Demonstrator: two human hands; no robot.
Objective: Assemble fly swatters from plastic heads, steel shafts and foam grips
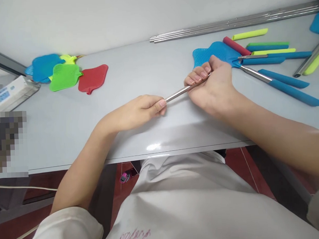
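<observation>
Between my two hands runs a thin metal rod, tilted up to the right above the table. My left hand pinches its lower left end between thumb and fingers. Farther along, my right hand wraps its fingers round the rod, palm turned up, hiding the far end. Just behind my right hand lies a blue fly swatter with a metal shaft and a blue handle.
Loose swatter heads lie at the left: blue, green and red. Along the wall rest several long metal rods. Colored handle tubes, including a yellow one, are scattered at the right. A white power strip sits far left.
</observation>
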